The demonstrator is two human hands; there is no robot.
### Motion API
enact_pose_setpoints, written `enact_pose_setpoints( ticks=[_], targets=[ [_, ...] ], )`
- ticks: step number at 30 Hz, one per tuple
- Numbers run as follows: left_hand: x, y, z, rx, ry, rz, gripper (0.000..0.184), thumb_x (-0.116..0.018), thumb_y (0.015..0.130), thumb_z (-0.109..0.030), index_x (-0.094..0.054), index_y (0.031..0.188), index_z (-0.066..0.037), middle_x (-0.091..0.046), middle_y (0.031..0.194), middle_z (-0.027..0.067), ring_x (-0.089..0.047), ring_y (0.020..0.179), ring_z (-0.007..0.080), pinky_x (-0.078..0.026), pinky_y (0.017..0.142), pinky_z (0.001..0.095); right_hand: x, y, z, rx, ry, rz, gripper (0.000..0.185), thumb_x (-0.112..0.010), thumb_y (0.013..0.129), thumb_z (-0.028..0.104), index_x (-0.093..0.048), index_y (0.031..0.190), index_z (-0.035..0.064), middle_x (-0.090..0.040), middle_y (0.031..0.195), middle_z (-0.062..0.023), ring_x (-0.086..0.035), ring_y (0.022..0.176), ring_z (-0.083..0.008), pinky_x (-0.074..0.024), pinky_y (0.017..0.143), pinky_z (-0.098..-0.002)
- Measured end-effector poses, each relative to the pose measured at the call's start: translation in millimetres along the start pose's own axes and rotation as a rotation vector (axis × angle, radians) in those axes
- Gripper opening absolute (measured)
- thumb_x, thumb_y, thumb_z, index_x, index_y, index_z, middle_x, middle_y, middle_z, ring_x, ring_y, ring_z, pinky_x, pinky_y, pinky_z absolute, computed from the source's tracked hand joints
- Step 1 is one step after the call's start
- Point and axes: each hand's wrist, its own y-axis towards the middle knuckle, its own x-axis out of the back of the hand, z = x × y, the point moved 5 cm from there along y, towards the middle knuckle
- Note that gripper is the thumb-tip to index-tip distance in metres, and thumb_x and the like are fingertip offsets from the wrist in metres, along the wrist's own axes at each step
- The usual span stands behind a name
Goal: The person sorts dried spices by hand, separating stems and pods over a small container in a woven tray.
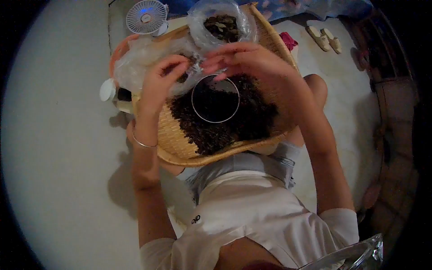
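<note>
A woven tray point(168, 139) rests across my lap, with a heap of dark, dried-looking bits point(256, 112) spread on it. My left hand point(168, 72) is raised over the tray's left side, beside a crumpled clear bag point(130, 63); its fingers are curled with the tips together, and what they hold is too small to name. Over the far part of the heap, my right hand point(238, 58) has its fingers stretched out, somewhat blurred. Just behind it stands an open clear bag point(198, 27) with dark leafy pieces point(221, 27) inside. A thin pale ring outline point(216, 122) shows over the heap.
A small white fan point(146, 18) stands beyond the tray's far left corner. At the left edge is a white round lid-like object point(107, 90). A pair of slippers point(324, 39) lies on the floor at the far right, and a pink item point(288, 41) is by the tray's right edge.
</note>
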Motion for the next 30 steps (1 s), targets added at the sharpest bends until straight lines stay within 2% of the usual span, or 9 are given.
enact_pose_setpoints(
  ticks=[1, 5, 7, 9, 13, 17, 19, 22, 30],
  targets=[
    [8, 2, 9, 0.145, 0.02, -0.052, 0.017, -0.061, 0.078, -0.013, -0.062, 0.088, 0.001, -0.06, 0.086, 0.0021, -0.054, 0.08, 0.0114, -0.042, 0.071, 0.0227, 9, -3, 9, 0.028, -0.206, -0.054, 0.035, -0.044, 0.085, 0.008, -0.045, 0.117, -0.0055, -0.056, 0.106, -0.0177, -0.055, 0.101, -0.0229, -0.0451, 0.086, -0.0325],
    [29, 9, 20, 0.113, 0.302, -0.083, 0.02, -0.061, 0.079, -0.019, -0.062, 0.088, 0.0, -0.062, 0.086, 0.0055, -0.058, 0.076, 0.0142, -0.044, 0.069, 0.0241, 42, -19, 27, -0.054, -0.847, -0.2, 0.028, -0.048, 0.085, 0.009, -0.052, 0.11, 0.0002, -0.061, 0.098, -0.0121, -0.058, 0.094, -0.0184, -0.0471, 0.079, -0.0291],
    [38, 8, 22, 0.044, 0.738, -0.212, 0.021, -0.059, 0.08, -0.022, -0.063, 0.085, -0.002, -0.062, 0.089, 0.0118, -0.061, 0.074, 0.0211, -0.045, 0.067, 0.0286, 59, -22, 20, -0.097, -1.039, -0.254, 0.024, -0.051, 0.081, 0.008, -0.055, 0.103, 0.0007, -0.062, 0.092, -0.0107, -0.059, 0.087, -0.0189, -0.0473, 0.075, -0.0297],
    [34, 4, 11, 0.013, 0.932, -0.225, 0.021, -0.056, 0.081, -0.023, -0.063, 0.084, -0.003, -0.062, 0.087, 0.0134, -0.061, 0.074, 0.0244, -0.046, 0.066, 0.032, 67, -18, -2, -0.117, -1.611, 0.024, 0.026, -0.053, 0.076, 0.008, -0.056, 0.1, 0.0009, -0.062, 0.089, -0.0127, -0.06, 0.082, -0.0254, -0.0469, 0.073, -0.0341],
    [35, 7, 14, -0.028, 1.39, -0.21, 0.021, -0.047, 0.083, -0.019, -0.06, 0.093, -0.007, -0.061, 0.083, 0.0149, -0.06, 0.073, 0.0306, -0.046, 0.064, 0.0408, 83, -27, -40, -0.364, -1.738, 0.109, 0.028, -0.056, 0.07, 0.01, -0.057, 0.098, 0.0026, -0.061, 0.086, -0.0152, -0.058, 0.08, -0.0313, -0.0452, 0.072, -0.0392],
    [27, 6, 13, -0.016, 1.296, -0.22, 0.028, -0.042, 0.083, -0.013, -0.051, 0.109, -0.01, -0.061, 0.082, 0.0155, -0.06, 0.073, 0.0323, -0.046, 0.064, 0.0431, 84, -23, -58, -0.32, -1.738, 0.093, 0.024, -0.057, 0.068, 0.011, -0.057, 0.091, 0.0034, -0.06, 0.084, -0.0161, -0.057, 0.08, -0.033, -0.0447, 0.07, -0.0415],
    [17, 6, 11, 0.062, 1.307, -0.092, 0.038, -0.042, 0.08, -0.008, -0.042, 0.118, -0.013, -0.06, 0.086, 0.0167, -0.059, 0.073, 0.0336, -0.046, 0.063, 0.0436, 82, -22, -61, -0.271, -1.753, 0.117, 0.022, -0.058, 0.069, 0.012, -0.057, 0.089, 0.0032, -0.06, 0.083, -0.0162, -0.057, 0.08, -0.0333, -0.0446, 0.07, -0.0418],
    [11, 4, 9, -0.063, 1.246, -0.129, 0.041, -0.043, 0.079, -0.007, -0.042, 0.119, -0.013, -0.061, 0.088, 0.0154, -0.059, 0.075, 0.0341, -0.047, 0.064, 0.0436, 75, -22, -61, -0.277, -1.799, 0.149, 0.02, -0.058, 0.069, 0.013, -0.056, 0.087, 0.0033, -0.059, 0.08, -0.016, -0.056, 0.078, -0.0345, -0.0448, 0.069, -0.0423],
    [5, 5, 11, -0.123, 1.154, -0.087, 0.037, -0.043, 0.078, -0.006, -0.047, 0.114, -0.015, -0.061, 0.091, 0.0145, -0.058, 0.079, 0.0331, -0.046, 0.065, 0.0436, 80, -27, -71, -0.145, -1.873, 0.155, 0.015, -0.057, 0.071, 0.013, -0.057, 0.084, 0.0048, -0.058, 0.075, -0.0159, -0.057, 0.073, -0.0349, -0.0463, 0.065, -0.0442]
  ],
)
